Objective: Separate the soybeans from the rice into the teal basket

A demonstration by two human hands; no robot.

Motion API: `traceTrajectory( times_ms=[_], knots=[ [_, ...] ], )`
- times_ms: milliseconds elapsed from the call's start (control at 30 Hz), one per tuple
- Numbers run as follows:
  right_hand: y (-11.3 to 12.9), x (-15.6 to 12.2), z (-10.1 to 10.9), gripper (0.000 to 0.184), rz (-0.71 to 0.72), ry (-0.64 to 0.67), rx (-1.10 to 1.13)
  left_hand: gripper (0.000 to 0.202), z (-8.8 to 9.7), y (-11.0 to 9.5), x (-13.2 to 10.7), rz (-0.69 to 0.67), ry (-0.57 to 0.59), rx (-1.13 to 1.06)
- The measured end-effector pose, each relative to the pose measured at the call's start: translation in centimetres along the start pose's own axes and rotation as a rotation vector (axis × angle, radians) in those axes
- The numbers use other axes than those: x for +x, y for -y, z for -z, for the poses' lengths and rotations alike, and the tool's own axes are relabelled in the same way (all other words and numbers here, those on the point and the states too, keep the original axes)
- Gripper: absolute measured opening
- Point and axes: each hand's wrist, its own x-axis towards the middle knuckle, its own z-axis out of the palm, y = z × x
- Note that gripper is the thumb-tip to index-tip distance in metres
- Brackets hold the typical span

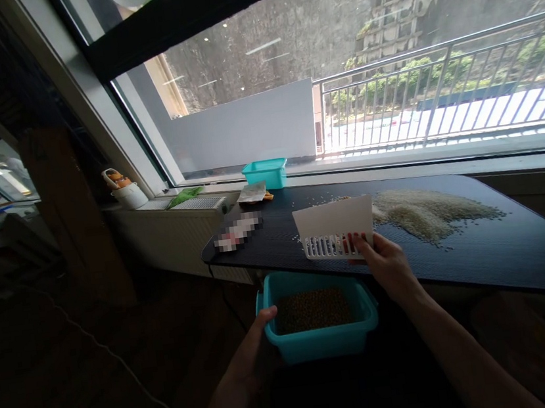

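My left hand [254, 346] grips a turquoise plastic bin [323, 343] at its left side, thumb over the rim. Small brown bean-like pieces [315, 308] cover the bottom of the bin, which is held just below the table's front edge. Pinched in my right hand [390, 264] is a white flat panel [334, 217] with a row of slots along its lower part. It stands tilted up at the table edge, above the bin. Behind and to its right, a pile of pale, rice-like grains [427, 211] spreads over the dark table [498, 262].
A second turquoise bin [265, 175] stands by the window at the back. Near it lie a grey packet [252, 193] and a blurred-out item [239, 232]. A radiator [176, 232] and a white pot [130, 195] are left of the table. A cable [118, 362] crosses the floor.
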Motion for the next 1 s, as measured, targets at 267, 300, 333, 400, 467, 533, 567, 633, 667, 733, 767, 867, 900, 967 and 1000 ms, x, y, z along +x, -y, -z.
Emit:
traceTrajectory(
  times_ms=[267, 300, 333, 400, 467, 533, 567, 633, 667, 733, 767, 867, 900, 967, 1000],
  knots=[
    [-0.1, -0.8, 1.3, 0.048, -0.002, -0.106, 0.079, 0.073, -0.2, 0.5, 0.2, -0.002, 0.011, 0.067],
    [-0.2, -0.9, 1.4, 0.048, -0.009, -0.088, 0.074, 0.073, -0.2, 0.6, 0.2, 0.001, 0.006, 0.075],
    [-0.3, -1.0, 1.4, 0.047, -0.017, -0.067, 0.067, 0.074, -0.1, 0.6, 0.3, 0.003, 0.004, 0.080],
    [-0.3, -1.2, 1.5, 0.046, -0.035, -0.037, 0.060, 0.074, 0.0, 0.7, 0.4, 0.008, 0.007, 0.083],
    [-0.3, -1.2, 1.2, 0.046, -0.032, -0.041, 0.064, 0.074, 0.1, 0.7, 0.5, 0.007, 0.014, 0.076],
    [-0.1, -0.9, 0.7, 0.047, -0.012, -0.064, 0.075, 0.075, 0.1, 0.7, 0.4, 0.002, 0.022, 0.068],
    [0.0, -0.8, 0.3, 0.048, -0.005, -0.067, 0.081, 0.075, 0.1, 0.7, 0.4, 0.000, 0.024, 0.065],
    [0.2, -0.7, -0.5, 0.048, -0.018, -0.041, 0.089, 0.074, 0.0, 0.7, 0.2, -0.002, 0.028, 0.059],
    [0.3, -0.8, -0.8, 0.048, -0.034, -0.014, 0.089, 0.073, 0.0, 0.7, 0.2, 0.002, 0.029, 0.056],
    [0.7, -1.4, -1.0, 0.047, -0.070, 0.056, 0.074, 0.071, -0.1, 0.6, 0.1, 0.013, 0.027, 0.048],
    [0.9, -1.8, -0.9, 0.046, -0.080, 0.082, 0.060, 0.071, -0.2, 0.6, 0.1, 0.020, 0.023, 0.045],
    [1.5, -2.9, 0.6, 0.043, -0.065, 0.060, 0.014, 0.073, -0.3, 0.6, 0.1, 0.008, 0.017, 0.045],
    [1.6, -3.0, 1.3, 0.042, -0.050, 0.017, 0.003, 0.075, -0.4, 0.6, 0.2, -0.003, 0.020, 0.049],
    [1.7, -3.0, 2.9, 0.042, -0.019, -0.097, -0.006, 0.076, -0.5, 0.8, 0.2, -0.010, 0.008, 0.058],
    [1.7, -2.8, 3.7, 0.043, -0.001, -0.158, -0.007, 0.076, -0.6, 0.9, 0.2, -0.002, -0.005, 0.061]
  ],
)
